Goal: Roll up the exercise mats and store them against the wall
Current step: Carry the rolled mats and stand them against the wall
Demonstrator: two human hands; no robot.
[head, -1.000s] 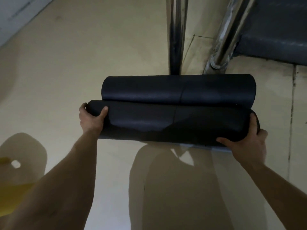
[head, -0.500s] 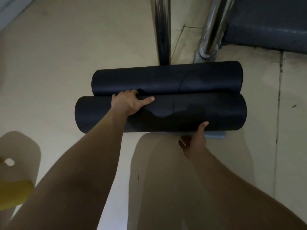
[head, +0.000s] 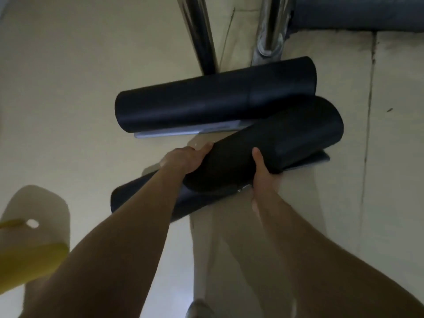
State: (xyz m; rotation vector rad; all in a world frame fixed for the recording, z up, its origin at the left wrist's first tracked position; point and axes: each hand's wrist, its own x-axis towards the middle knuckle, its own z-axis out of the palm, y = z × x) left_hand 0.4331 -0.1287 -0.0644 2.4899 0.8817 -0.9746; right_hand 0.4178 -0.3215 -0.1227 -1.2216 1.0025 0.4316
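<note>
Two black rolled exercise mats are on the cream floor. The far rolled mat [head: 206, 104] lies flat against the feet of two chrome posts, its grey loose edge showing underneath. The near rolled mat [head: 286, 138] is tilted, with its right end by the far roll and its near end raised toward me. My left hand [head: 188, 157] grips its upper left side and my right hand [head: 263, 177] holds it from below, thumb on top. A dark shape [head: 142, 200] lies under the held roll at lower left; I cannot tell whether it is mat or reflection.
Two chrome posts [head: 202, 35] [head: 270, 26] rise just behind the far roll. A dark grey padded surface [head: 358, 12] fills the top right corner. A yellow object [head: 27, 262] sits at the lower left edge. A floor seam [head: 369, 99] runs down the right side.
The near roll lay flat and parallel to the far roll; both hands have closed on it and swung its left end up and toward me, opening a gap between the rolls.
</note>
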